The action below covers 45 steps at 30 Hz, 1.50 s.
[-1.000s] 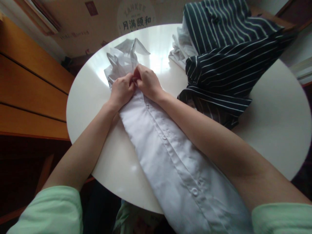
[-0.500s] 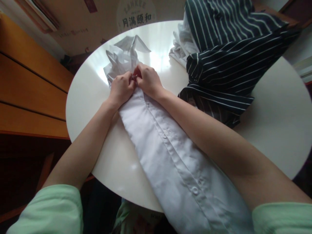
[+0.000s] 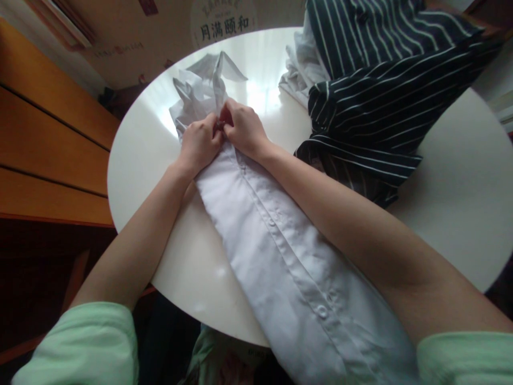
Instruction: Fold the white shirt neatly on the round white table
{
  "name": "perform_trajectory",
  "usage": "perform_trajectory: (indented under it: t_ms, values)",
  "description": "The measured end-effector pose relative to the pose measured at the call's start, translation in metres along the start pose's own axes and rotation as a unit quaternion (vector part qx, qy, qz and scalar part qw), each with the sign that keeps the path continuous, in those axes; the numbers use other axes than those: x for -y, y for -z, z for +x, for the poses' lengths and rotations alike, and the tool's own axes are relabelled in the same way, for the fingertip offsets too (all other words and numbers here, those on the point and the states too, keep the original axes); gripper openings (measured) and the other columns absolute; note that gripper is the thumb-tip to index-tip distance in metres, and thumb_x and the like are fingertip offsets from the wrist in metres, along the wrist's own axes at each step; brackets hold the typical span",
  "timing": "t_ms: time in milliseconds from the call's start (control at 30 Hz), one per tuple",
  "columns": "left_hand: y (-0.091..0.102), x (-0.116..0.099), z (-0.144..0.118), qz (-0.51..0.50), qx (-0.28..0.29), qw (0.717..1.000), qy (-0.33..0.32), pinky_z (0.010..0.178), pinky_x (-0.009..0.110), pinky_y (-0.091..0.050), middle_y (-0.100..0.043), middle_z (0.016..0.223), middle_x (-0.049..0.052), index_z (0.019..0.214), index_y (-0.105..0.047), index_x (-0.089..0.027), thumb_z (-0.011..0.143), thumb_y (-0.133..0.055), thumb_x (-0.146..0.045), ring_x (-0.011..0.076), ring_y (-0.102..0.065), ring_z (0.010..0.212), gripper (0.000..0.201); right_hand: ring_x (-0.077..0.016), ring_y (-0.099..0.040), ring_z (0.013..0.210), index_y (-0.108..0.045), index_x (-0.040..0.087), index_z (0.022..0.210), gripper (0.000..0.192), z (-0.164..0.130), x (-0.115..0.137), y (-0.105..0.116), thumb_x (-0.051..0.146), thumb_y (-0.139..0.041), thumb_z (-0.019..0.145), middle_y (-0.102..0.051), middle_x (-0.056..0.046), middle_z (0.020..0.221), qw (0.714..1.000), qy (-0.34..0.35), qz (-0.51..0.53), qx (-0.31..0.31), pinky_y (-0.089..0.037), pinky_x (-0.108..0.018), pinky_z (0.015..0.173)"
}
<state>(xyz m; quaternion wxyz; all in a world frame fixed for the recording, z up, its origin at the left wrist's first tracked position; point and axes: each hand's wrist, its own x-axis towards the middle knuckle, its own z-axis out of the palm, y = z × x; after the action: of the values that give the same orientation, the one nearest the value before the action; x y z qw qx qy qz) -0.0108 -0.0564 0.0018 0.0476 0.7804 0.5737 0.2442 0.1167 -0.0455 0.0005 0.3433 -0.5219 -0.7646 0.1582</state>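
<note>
A white button-up shirt point(image 3: 240, 224) lies lengthwise over the round table, its button placket running toward me and its near end hanging past the front edge. Near the far, crumpled end of the shirt, my left hand point(image 3: 199, 141) and my right hand point(image 3: 245, 130) meet over the placket. Both sets of fingers are pinched on the shirt fabric, close together. A small dark bit shows between the fingertips; I cannot make out what it is. Beyond the hands, loose white cloth stands up in folds.
The round white table point(image 3: 136, 160) is glossy. Dark striped clothing point(image 3: 372, 107) is heaped at its right, beside a bundle of white cloth point(image 3: 300, 69). An orange wooden cabinet point(image 3: 48, 139) stands at the left. A printed wall point(image 3: 168, 32) rises behind.
My hands keep nearly the same place and grip on the shirt, with only slight finger movement. The view has shifted a little.
</note>
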Motion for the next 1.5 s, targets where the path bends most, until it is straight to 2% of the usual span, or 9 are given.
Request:
perform_trajectory:
  t_ms: [267,400,667,933,1200,1500]
  values:
    - [0.0028,-0.0015,-0.0001,0.024,0.015,1.0,0.01,0.076,0.033,-0.043,-0.067,0.079,0.003,0.089,-0.056,-0.027,0.084,-0.043,-0.026,0.0232,-0.06,0.098,0.014,-0.0184,-0.054,0.087,-0.051,0.021,0.086,0.015,-0.0004,0.0012,0.0017,0.013,-0.042,0.076,-0.06,-0.006,0.083,1.0,-0.007,0.004,0.003,-0.041,-0.027,0.078]
    - [0.0014,-0.0001,0.0006,0.014,0.021,1.0,0.009,0.078,0.035,-0.041,-0.066,0.077,0.002,0.09,-0.056,-0.027,0.085,-0.041,-0.027,0.0234,-0.059,0.101,0.015,-0.0175,-0.053,0.087,-0.05,0.021,0.086,0.016,-0.0005,0.0011,0.0015,0.011,-0.041,0.076,-0.06,-0.006,0.088,1.0,-0.007,0.0,0.005,-0.041,-0.027,0.079]
    - [0.0007,-0.0004,0.0005,0.01,0.014,1.0,0.015,0.078,0.035,-0.042,-0.067,0.084,0.004,0.088,-0.056,-0.024,0.084,-0.044,-0.027,0.0253,-0.06,0.1,0.013,-0.0169,-0.053,0.085,-0.048,0.02,0.085,0.016,-0.0005,0.0019,0.0017,0.009,-0.04,0.076,-0.059,-0.006,0.092,1.0,-0.006,-0.008,0.009,-0.04,-0.027,0.08]
    - [-0.0018,0.0028,0.0005,-0.006,-0.012,1.0,-0.017,0.076,0.034,-0.045,-0.068,0.08,0.003,0.088,-0.056,-0.027,0.082,-0.045,-0.026,0.0255,-0.061,0.097,0.012,-0.0158,-0.051,0.083,-0.05,0.018,0.086,0.016,-0.0003,0.0011,0.0001,0.011,-0.041,0.076,-0.06,-0.005,0.09,1.0,-0.001,-0.005,-0.002,-0.039,-0.026,0.077]
    - [-0.0002,0.0017,0.0007,-0.02,0.005,1.0,-0.009,0.08,0.037,-0.046,-0.068,0.084,0.005,0.09,-0.056,-0.027,0.082,-0.045,-0.025,0.0271,-0.06,0.1,0.014,-0.0164,-0.052,0.083,-0.049,0.018,0.084,0.015,-0.0002,0.002,0.0005,0.009,-0.041,0.076,-0.059,-0.005,0.089,1.0,-0.005,-0.004,0.0,-0.04,-0.027,0.077]
    - [-0.002,0.0039,0.0016,-0.012,-0.006,1.0,-0.02,0.081,0.034,-0.045,-0.068,0.082,0.004,0.09,-0.057,-0.027,0.081,-0.046,-0.022,0.0256,-0.061,0.098,0.015,-0.0155,-0.052,0.082,-0.049,0.018,0.085,0.016,-0.0005,0.0017,0.0011,0.009,-0.041,0.075,-0.061,-0.005,0.092,1.0,-0.004,-0.003,0.003,-0.039,-0.026,0.076]
